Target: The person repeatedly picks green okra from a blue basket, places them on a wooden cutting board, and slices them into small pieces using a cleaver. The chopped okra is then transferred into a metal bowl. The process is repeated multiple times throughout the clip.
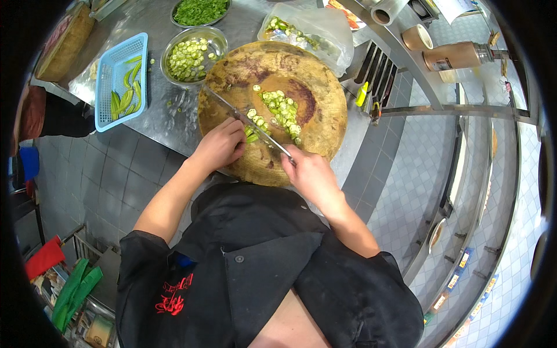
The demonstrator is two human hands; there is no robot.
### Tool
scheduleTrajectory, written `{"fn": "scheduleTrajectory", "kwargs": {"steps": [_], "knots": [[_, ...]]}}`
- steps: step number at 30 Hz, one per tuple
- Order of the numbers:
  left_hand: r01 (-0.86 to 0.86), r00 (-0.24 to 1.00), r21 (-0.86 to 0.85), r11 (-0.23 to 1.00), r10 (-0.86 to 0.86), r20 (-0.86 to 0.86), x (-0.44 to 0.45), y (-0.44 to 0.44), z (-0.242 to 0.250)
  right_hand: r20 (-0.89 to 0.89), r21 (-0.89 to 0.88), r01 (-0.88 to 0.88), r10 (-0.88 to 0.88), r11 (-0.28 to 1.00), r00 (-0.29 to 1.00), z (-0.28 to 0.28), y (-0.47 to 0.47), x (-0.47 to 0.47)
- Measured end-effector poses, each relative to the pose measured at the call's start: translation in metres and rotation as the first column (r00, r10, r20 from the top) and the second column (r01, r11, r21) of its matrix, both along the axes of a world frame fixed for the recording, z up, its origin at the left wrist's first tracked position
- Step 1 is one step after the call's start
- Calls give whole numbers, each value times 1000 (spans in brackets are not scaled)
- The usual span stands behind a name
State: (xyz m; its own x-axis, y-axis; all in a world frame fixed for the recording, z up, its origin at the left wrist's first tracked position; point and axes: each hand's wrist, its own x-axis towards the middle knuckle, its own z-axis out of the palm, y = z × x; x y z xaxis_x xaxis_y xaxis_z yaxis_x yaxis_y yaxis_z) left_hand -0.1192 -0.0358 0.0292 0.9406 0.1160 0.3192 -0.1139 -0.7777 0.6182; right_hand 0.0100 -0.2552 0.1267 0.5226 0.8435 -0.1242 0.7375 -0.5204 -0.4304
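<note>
On a round wooden chopping block (322,130), my right hand (311,172) grips the handle of a kitchen knife (243,117). Its blade runs up and left across the block, over several green okra pods (251,135). My left hand (224,143) holds these pods beside the blade, fingers curled. Beyond the blade lie a few cut slices and a longer heap of okra slices (283,111). A steel bowl (219,41) behind the block holds more okra slices (187,61). Whole okra pods (127,98) lie in a blue plastic basket (101,93) to the left.
Chopped green herbs (200,11) fill another bowl at the back. A plastic bag (326,32) with trimmings lies behind the block. A knife rack (375,65) is at the table's right edge. Another chopping block (65,41) stands far left, near a person's leg (65,114).
</note>
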Motion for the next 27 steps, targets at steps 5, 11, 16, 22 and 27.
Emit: {"fn": "scheduleTrajectory", "kwargs": {"steps": [5,11,16,22,27], "knots": [[-13,1000,-5,1000,13,10,1,-1,0,0,67,-27,27,997,1000,-8,8,-4],[-27,1000,-2,1000,27,-4,0,-1,-1,14,52,-21,20,998,1000,-5,9,-5],[-30,999,1,1000,30,21,-2,-4,-3,-33,30,-26,27,999,999,-5,16,-6],[-57,998,9,998,57,15,-3,-6,-6,-28,6,0,0,1000,1000,-8,14,-6],[-71,997,-1,997,71,34,-5,-7,-7,-56,50,-20,22,999,998,-9,19,-7]]}}
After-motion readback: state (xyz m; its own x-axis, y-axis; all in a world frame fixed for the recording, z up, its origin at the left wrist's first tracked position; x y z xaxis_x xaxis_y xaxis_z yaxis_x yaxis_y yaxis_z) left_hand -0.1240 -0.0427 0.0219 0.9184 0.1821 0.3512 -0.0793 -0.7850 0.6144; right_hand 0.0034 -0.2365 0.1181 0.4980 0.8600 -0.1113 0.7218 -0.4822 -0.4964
